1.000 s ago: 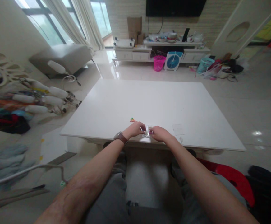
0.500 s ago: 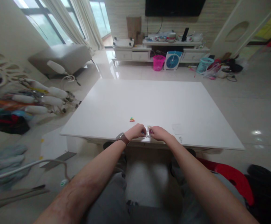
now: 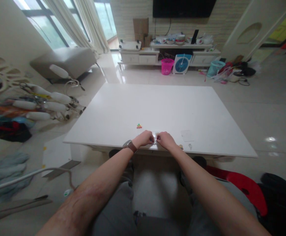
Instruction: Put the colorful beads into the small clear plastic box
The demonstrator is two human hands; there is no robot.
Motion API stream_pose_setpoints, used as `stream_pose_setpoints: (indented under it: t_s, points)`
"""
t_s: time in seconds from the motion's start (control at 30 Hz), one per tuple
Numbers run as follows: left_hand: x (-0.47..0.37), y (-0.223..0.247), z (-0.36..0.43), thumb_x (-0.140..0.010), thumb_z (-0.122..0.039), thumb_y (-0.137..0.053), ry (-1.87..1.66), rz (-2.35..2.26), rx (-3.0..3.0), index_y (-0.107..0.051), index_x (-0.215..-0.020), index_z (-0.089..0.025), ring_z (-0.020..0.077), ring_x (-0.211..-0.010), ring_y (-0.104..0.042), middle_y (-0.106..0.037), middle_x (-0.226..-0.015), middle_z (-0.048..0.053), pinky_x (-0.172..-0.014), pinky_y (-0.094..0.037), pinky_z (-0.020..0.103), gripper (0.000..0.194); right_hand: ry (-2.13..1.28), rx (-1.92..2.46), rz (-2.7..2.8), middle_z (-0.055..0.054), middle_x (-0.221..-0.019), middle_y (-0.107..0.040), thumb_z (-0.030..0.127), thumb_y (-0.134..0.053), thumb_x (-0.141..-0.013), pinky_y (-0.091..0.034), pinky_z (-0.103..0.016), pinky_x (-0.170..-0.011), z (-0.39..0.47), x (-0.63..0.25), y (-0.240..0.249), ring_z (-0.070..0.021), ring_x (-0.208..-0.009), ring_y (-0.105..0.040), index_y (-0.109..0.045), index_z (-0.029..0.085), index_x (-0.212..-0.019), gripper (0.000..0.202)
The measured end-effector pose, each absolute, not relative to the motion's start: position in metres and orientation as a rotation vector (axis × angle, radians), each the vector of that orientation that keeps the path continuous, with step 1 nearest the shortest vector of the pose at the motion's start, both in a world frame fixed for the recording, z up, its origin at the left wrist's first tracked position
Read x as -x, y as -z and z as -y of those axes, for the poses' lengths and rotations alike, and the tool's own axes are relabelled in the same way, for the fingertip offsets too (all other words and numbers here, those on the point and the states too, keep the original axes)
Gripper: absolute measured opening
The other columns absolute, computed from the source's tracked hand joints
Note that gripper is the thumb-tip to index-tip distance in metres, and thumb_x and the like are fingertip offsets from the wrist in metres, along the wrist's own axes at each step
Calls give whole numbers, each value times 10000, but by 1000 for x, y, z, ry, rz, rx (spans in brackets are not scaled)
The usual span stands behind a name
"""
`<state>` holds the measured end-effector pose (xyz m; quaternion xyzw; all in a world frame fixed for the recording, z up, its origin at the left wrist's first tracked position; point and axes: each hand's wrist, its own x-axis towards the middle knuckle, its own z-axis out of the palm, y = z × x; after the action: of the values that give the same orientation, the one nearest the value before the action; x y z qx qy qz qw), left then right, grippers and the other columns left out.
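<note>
A small, shiny clear plastic box [image 3: 155,137] lies between my hands near the table's front edge. My left hand [image 3: 145,138], with a watch on its wrist, is closed at the box's left side and grips it. From the right, my right hand [image 3: 166,140] has its fingers pinched together over the box; what they hold is too small to tell. Left of the hands sits a little cluster of green, yellow and red-orange pieces [image 3: 139,126]. A flat clear sheet or lid [image 3: 187,135], a small clear piece [image 3: 190,146] and a tiny tan piece [image 3: 181,147] lie to the right.
The white table [image 3: 155,105] spans the space before me. Beyond it stand a pink basket [image 3: 167,67], a blue and white fan [image 3: 182,64] and a TV cabinet [image 3: 148,59]. A red chair [image 3: 248,188] is at my right, a lamp with white shades [image 3: 59,97] at the left.
My right hand has shifted slightly, and its fingers sit closer over the box. The tiny tan piece beside the right wrist now shows. My left hand has hardly moved.
</note>
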<state>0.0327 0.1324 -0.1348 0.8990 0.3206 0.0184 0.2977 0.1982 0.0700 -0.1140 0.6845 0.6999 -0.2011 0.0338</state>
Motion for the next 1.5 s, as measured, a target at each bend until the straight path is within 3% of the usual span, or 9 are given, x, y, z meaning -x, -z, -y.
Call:
stream_pose_setpoints:
  t_s: [0.5,0.67,0.97,1.27,1.5]
  points:
    - [-32,136,-132,-740,-116,-731,-54,-857,-2357,-837,-839,-172,189,-727,-687,-788,-788,81,-723,-478,253,156,549,-2037,-2200,-135,-1085,-749,253,-510,-976,-474,-281,-828,-70,-200,107,-230,-1009,-694,-742,192,-1072,258]
    - [-32,133,-132,-739,-137,-758,-32,-859,-2362,-840,-842,-159,199,-710,-681,-786,-787,99,-696,-463,259,133,420,-2092,-2213,-128,-1082,-748,289,-559,-950,-474,-288,-824,-75,-212,93,-240,-1010,-687,-737,207,-1074,231]
    - [-30,134,-133,-732,-156,-777,-34,-856,-2356,-843,-841,-167,200,-683,-666,-775,-748,95,-673,-447,268,128,545,-1932,-2195,-112,-1051,-769,333,-616,-910,-498,-302,-810,-70,-213,93,-250,-971,-710,-800,267,-1054,243]
    - [-32,137,-135,-732,-157,-787,-16,-847,-2373,-840,-835,-163,192,-687,-666,-778,-755,93,-682,-448,260,116,506,-1906,-2160,-180,-1092,-751,276,-534,-923,-521,-332,-799,-67,-207,91,-289,-972,-724,-776,194,-1099,310]
    - [-32,134,-134,-744,-138,-765,-6,-852,-2367,-838,-846,-151,179,-678,-662,-782,-772,95,-673,-441,245,126,545,-1937,-2190,-156,-1116,-749,296,-526,-929,-503,-313,-839,-68,-208,89,-259,-1011,-707,-769,206,-1113,317]
